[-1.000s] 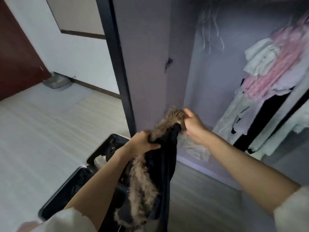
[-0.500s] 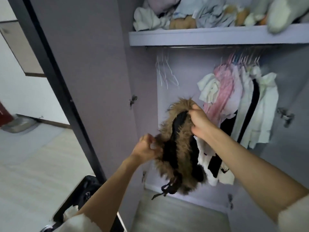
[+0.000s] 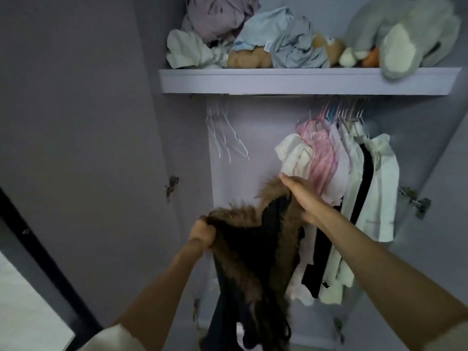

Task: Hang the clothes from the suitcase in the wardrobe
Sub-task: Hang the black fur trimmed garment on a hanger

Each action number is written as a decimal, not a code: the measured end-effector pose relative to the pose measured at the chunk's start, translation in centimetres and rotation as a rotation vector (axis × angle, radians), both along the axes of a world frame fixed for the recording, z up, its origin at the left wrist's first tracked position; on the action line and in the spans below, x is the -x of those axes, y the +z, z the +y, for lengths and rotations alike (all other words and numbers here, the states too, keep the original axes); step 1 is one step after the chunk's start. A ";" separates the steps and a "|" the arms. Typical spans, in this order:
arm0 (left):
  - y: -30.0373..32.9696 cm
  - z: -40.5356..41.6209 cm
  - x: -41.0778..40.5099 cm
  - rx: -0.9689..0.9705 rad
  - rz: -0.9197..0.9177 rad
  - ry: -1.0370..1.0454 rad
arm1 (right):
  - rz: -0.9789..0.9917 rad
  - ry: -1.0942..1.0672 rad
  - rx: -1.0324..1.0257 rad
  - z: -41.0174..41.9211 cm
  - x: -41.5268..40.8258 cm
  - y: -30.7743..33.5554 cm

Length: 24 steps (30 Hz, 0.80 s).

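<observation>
I hold the fur-trimmed garment [image 3: 255,239] spread between my gripping left hand [image 3: 202,231] and right hand [image 3: 301,196] (several garments [image 3: 339,173] already hung beside the right grip), empty hangers [image 3: 225,138] above awaiting it.

Above and between the two hands, the stretch of rail [image 3: 268,95] between the empty hangers [image 3: 225,138] and the hung clothes [image 3: 354,173] is open, with bare back wall behind it. Just right of the right hand [image 3: 301,196] the hung clothes crowd in, touching it. Overhead the shelf [image 3: 304,83], piled with crumpled clothes and soft toys [image 3: 278,44], caps the way up, and the open door [image 3: 76,148] walls in the space beyond the left hand [image 3: 202,233].
</observation>
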<state>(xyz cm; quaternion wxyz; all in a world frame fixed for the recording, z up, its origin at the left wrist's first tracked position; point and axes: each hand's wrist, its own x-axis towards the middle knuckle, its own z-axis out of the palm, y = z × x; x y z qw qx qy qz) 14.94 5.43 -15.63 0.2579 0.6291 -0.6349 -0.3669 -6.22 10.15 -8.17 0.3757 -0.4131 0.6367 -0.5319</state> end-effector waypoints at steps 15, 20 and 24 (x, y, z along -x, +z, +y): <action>6.2 -10.3 -1.6 0.185 0.177 0.117 | 0.452 0.105 -0.041 -9.1 2.6 -2.5; 5.0 -12.6 -0.2 0.166 0.271 0.218 | 0.180 0.276 -0.187 -13.4 3.1 -3.2; 4.0 -14.9 1.8 0.121 0.342 0.184 | 0.000 0.058 -0.165 -19.4 3.6 -3.5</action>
